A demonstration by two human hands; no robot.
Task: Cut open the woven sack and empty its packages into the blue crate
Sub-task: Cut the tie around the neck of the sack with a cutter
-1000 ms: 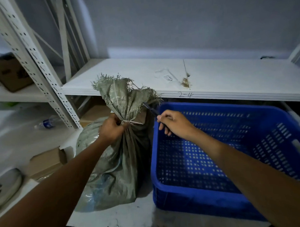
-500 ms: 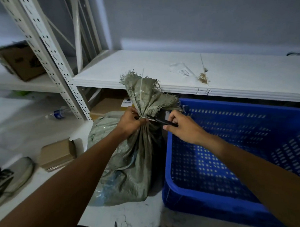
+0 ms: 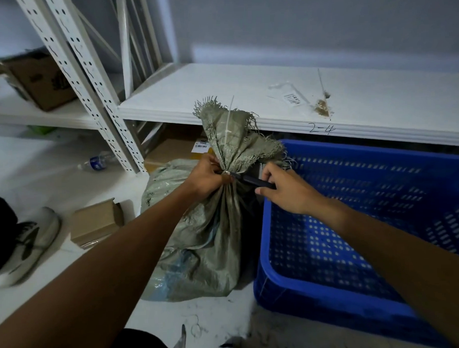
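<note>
A grey-green woven sack (image 3: 212, 234) stands on the floor, its frayed neck bunched and tied with a white cable tie. My left hand (image 3: 206, 177) grips the neck just below the tie. My right hand (image 3: 286, 188) holds a dark knife (image 3: 252, 180), whose tip touches the tie at the neck. The blue crate (image 3: 268, 284) sits directly to the right of the sack, its perforated inside holding nothing that I can see.
A white shelf board (image 3: 273, 104) marked "2-4" runs behind the sack and crate, with scraps on it. Perforated shelf uprights (image 3: 90, 87) stand at left. A small cardboard box (image 3: 95, 222), a shoe (image 3: 30, 243) and a water bottle (image 3: 98, 161) lie on the floor at left.
My right hand brought the knife from beside the crate rim to the tie on the sack's neck. The view has shifted left and closer. My left hand keeps its grip.
</note>
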